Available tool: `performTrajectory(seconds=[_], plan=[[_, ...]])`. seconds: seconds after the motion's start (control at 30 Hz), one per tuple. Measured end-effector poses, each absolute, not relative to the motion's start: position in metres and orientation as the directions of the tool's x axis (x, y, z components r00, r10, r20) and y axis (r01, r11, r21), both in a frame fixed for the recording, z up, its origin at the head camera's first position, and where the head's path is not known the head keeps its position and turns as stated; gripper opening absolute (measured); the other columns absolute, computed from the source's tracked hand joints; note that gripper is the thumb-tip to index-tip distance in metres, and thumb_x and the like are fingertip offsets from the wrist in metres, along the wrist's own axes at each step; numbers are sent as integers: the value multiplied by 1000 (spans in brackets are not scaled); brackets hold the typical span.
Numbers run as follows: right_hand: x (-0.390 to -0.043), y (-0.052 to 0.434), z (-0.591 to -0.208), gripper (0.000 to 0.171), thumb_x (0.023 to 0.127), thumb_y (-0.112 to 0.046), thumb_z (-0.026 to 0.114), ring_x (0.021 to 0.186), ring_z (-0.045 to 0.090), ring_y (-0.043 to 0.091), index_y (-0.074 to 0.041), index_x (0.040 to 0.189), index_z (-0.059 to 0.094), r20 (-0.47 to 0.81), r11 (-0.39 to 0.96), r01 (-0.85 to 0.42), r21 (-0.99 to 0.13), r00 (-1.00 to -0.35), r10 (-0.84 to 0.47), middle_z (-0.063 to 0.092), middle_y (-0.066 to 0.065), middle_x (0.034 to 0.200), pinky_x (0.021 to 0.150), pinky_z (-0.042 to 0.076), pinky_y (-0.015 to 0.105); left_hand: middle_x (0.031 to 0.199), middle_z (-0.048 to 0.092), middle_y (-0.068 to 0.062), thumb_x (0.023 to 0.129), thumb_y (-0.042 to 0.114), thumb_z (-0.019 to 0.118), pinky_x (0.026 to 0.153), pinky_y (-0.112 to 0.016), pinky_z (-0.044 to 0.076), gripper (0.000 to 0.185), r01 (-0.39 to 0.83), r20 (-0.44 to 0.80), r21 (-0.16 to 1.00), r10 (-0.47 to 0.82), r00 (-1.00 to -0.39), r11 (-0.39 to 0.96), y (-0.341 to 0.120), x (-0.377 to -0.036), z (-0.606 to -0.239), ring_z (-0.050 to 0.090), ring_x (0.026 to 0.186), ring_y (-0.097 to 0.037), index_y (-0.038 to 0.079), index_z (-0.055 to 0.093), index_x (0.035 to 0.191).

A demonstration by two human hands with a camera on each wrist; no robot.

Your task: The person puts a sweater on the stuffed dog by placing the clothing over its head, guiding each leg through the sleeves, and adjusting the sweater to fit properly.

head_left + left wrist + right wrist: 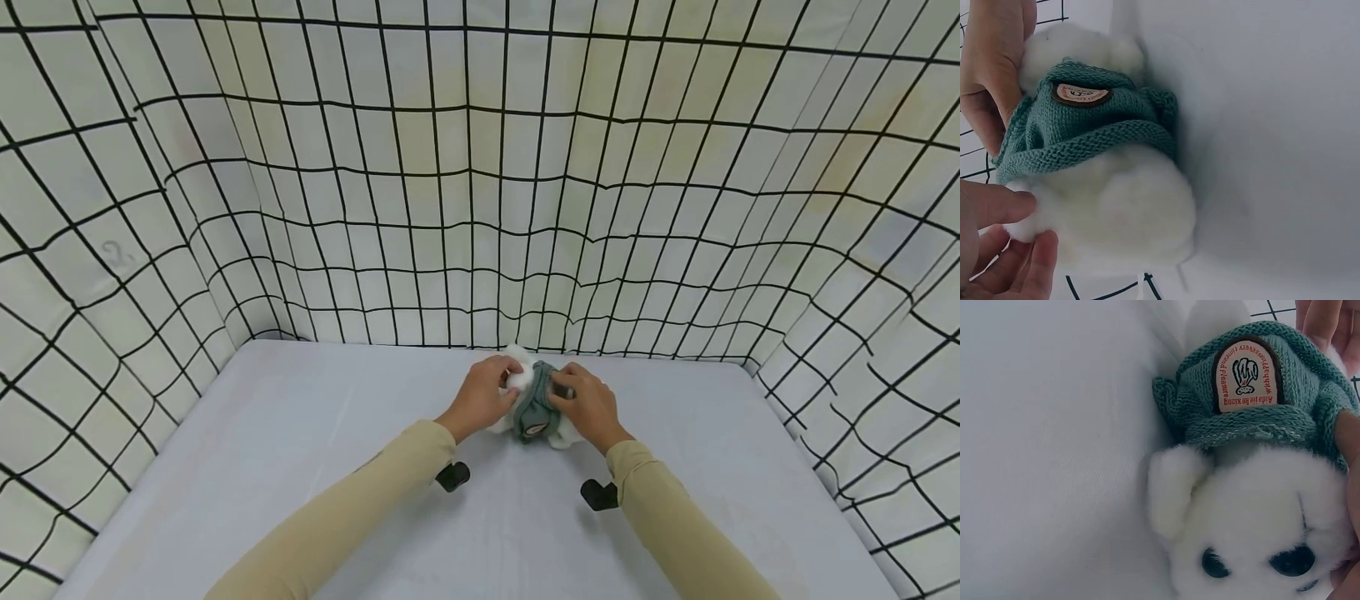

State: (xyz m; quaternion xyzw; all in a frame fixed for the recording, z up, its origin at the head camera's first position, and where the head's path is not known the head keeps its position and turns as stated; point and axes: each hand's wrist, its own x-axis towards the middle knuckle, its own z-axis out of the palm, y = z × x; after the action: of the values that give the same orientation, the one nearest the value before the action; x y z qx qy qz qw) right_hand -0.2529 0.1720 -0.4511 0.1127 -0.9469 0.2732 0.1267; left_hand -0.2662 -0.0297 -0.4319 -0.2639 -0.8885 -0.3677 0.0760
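Note:
A white plush toy [1147, 206] in a teal knitted sweater [536, 398] lies on its side on the white surface. My left hand [483, 395] pinches a rounded white furry part of its lower body between thumb and fingers. At the head end, my right hand [592, 407] grips the toy near the sweater's neck edge. The right wrist view shows the toy's dark eyes [1292, 560], a floppy ear [1172, 487] and an oval-topped badge [1247, 375] on the knit. Part of the right hand runs out of that view.
The white tabletop [360, 383] stretches out around the toy. Black grid netting [468, 175] over pale walls encloses it at the back and both sides. A black device [453, 477] sits under the left wrist, another [599, 495] by the right.

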Motion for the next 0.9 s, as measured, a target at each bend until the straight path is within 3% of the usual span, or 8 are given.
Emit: performTrajectory(seconds=[0.27,0.63,0.9], plan=[[-253,173,-453,34,85,-21,74,74,57,14,-10,117,71,349,802,-318,-506,-926,-146,66,2,103,57,44,26,107,68,-8,87,4,68,81,-26,55,24,487,293,685,408,-865,542,-23,-274,-432,66,92,-17,8,61,110],[-254,173,-451,35,85,-21,73,75,56,14,-11,118,70,317,801,-294,-522,-939,-138,65,1,108,60,44,28,110,68,-10,90,3,64,87,-24,55,24,465,286,776,419,-862,427,-14,-277,-437,66,100,-20,6,57,112],[-256,170,-453,32,85,-20,73,76,55,14,-10,116,69,299,816,-291,-499,-942,-153,60,1,110,62,45,29,118,70,-7,98,24,57,93,-30,53,31,369,195,843,418,-887,390,-12,-276,-432,66,111,-20,10,52,126]])
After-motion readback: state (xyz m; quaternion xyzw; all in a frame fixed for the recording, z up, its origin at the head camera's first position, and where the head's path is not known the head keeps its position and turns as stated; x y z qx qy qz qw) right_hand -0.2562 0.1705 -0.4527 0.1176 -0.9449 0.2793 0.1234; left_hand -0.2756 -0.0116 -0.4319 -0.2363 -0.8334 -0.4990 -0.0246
